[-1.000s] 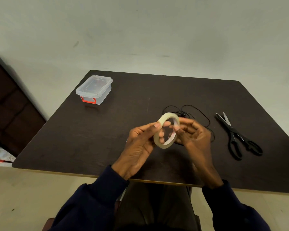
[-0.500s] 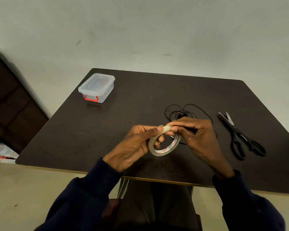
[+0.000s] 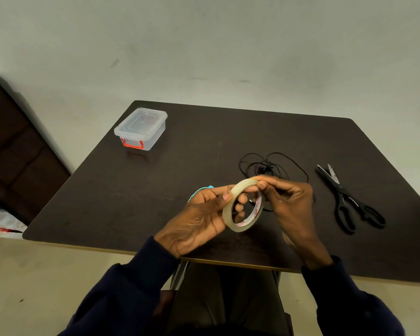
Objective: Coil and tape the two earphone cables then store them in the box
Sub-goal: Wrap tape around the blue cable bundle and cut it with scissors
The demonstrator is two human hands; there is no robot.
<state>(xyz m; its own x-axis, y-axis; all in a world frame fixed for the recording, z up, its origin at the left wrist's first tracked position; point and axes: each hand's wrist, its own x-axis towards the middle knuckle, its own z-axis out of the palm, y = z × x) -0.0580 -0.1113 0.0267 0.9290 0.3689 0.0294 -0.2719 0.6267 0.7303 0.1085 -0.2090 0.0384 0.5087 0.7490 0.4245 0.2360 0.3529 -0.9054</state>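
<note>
Gripping the tape roll (image 3: 239, 226) with the left hand (image 3: 199, 221), pinching its top rim with the right hand (image 3: 289, 204). Turned it over the last second, so probably feeling for the loose end, no strip peeled yet. Left the earphone cables (image 3: 264, 169) in a loose uncoiled tangle on the surface (image 3: 180, 178) just behind, scissors (image 3: 342, 197) to the right. Not touching the box (image 3: 141, 128) far left, lid on
</note>
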